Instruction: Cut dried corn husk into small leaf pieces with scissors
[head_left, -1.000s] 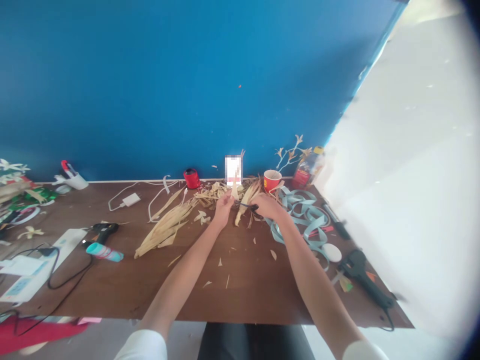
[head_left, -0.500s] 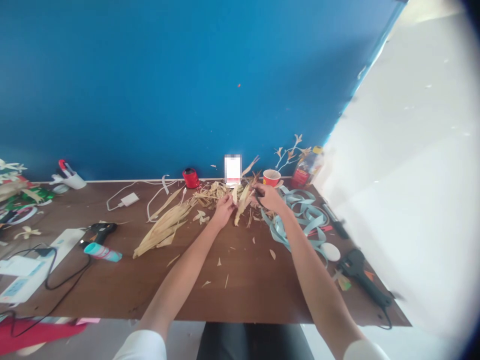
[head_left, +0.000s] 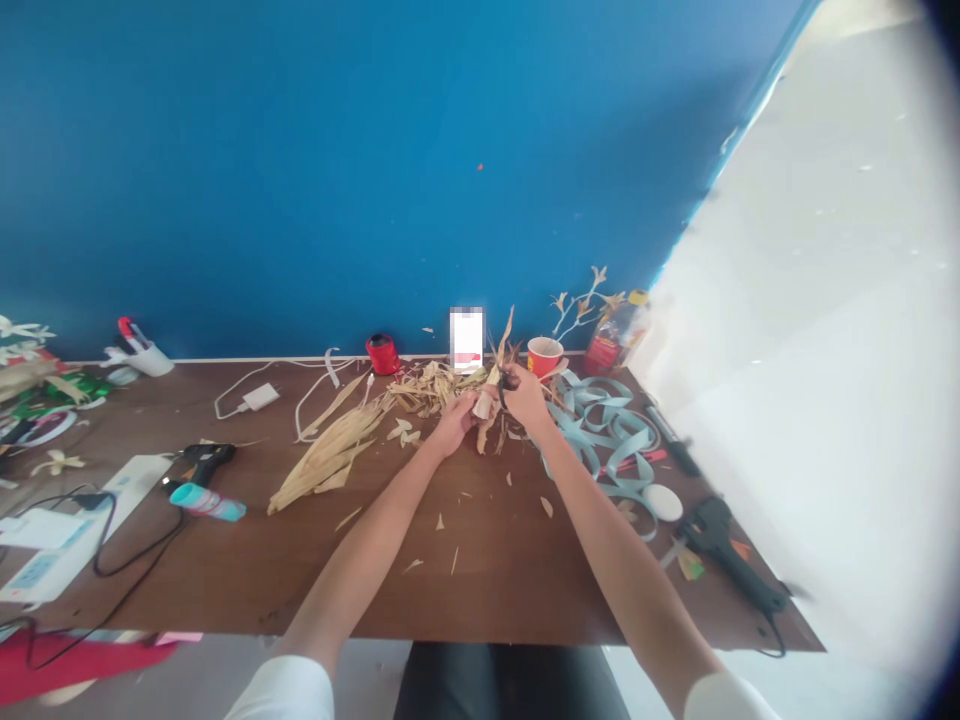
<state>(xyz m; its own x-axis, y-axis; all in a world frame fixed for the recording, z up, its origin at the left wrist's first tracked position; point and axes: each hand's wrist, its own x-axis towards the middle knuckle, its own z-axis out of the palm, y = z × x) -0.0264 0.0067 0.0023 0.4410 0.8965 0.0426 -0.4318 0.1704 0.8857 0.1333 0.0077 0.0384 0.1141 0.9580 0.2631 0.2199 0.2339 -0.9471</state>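
Both my hands meet over the far middle of a brown table. My left hand is closed on a pale dried corn husk piece, holding it up off the table. My right hand is closed round small dark scissors held against the husk's top, where thin dry leaves stick upward. A heap of dried husks lies just left of my hands, and small husk scraps are scattered on the table in front.
Pale blue ribbon loops lie to the right, with a black glue gun near the right edge. A red cup, a red tape roll, a second glue gun, a teal tube and cables sit around. Blue wall behind.
My right hand moved from the table up and left to the husk's top with the scissors. My left hand lifted the husk upright, so its leaves now point up.
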